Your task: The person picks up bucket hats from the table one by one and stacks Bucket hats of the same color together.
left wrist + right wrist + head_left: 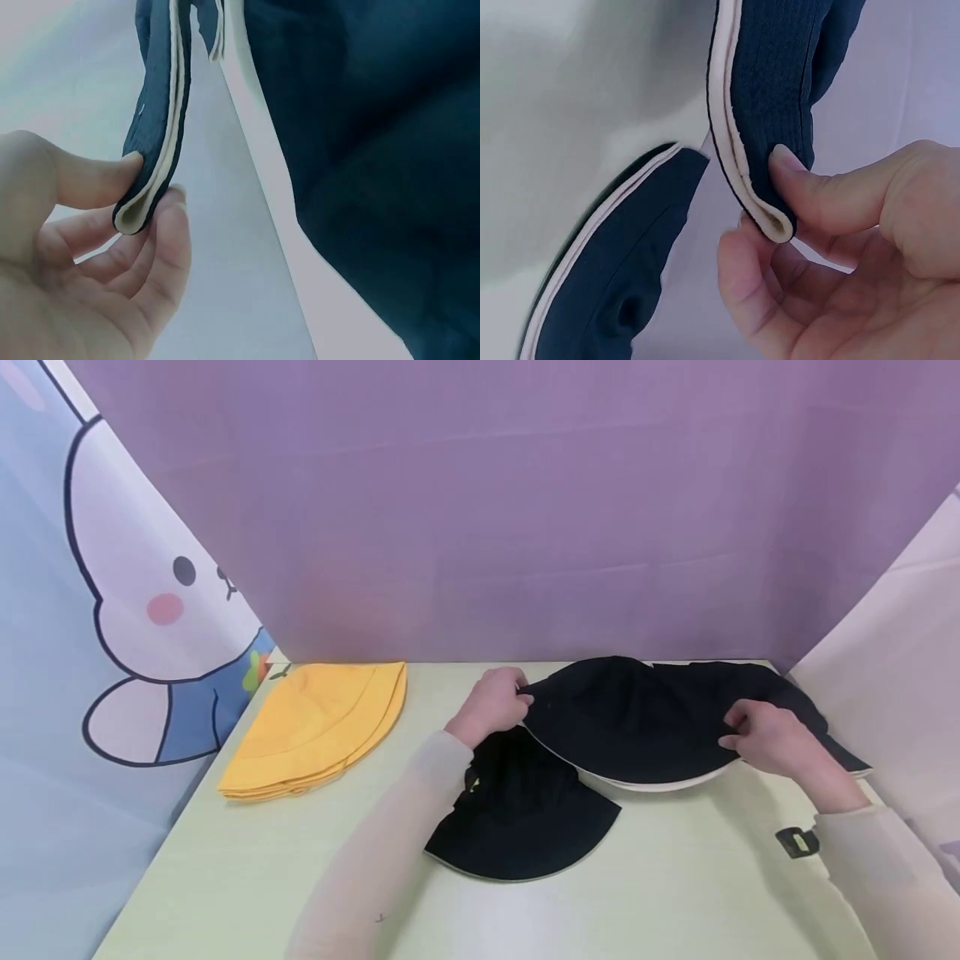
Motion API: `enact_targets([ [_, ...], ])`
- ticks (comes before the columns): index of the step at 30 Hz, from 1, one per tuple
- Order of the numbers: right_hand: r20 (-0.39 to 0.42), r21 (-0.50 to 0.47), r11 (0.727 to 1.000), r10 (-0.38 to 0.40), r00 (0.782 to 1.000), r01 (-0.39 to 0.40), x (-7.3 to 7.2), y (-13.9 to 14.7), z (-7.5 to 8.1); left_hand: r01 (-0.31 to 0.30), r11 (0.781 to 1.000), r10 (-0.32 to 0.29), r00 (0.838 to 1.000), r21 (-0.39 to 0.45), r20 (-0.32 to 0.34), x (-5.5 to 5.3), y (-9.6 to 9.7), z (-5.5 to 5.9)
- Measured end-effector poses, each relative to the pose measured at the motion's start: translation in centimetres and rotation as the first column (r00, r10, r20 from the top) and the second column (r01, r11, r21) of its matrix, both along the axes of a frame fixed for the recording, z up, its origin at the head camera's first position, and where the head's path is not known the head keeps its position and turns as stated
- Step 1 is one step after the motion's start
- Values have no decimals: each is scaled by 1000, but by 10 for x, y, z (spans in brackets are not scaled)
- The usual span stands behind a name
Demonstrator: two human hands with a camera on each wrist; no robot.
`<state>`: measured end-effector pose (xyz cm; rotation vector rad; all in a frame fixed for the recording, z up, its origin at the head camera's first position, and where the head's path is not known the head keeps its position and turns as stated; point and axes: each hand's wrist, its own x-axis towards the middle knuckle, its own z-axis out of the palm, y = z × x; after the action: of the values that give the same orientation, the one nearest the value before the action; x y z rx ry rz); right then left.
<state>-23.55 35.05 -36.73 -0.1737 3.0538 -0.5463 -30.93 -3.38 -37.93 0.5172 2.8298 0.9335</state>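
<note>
A folded black bucket hat with a pale lining is held up by both hands at the back right of the table. My left hand pinches one corner of its folded brim between thumb and fingers. At the other corner, my right hand pinches the brim the same way. In the left wrist view, the pale lining shows inside the folded brim; the right wrist view shows the opposite brim end. A second folded black hat lies below my left hand, partly overlapped by the held one.
Another black hat lies behind my right hand, partly hidden by the held hat. Folded yellow hats are stacked at the left of the pale table. A purple cloth hangs along the back edge.
</note>
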Motion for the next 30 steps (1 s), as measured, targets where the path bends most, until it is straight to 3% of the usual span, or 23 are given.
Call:
enact_targets([
  [6, 18, -30, 998, 48, 999, -48, -1, -24, 1, -10, 1000, 10, 1000, -26, 1, 8, -32, -1],
  [19, 33, -81, 980, 183, 983, -180, 8, -74, 4, 15, 998, -14, 1000, -64, 18, 39, -99, -7],
  [25, 56, -121, 965, 240, 969, -232, 14, -98, 0, 34, 999, -32, 999, -36, 44, 57, -132, -7],
  [30, 74, -177, 944, 294, 953, -277, 20, -114, -2, 49, 999, -51, 992, 17, 117, 76, -156, -16],
])
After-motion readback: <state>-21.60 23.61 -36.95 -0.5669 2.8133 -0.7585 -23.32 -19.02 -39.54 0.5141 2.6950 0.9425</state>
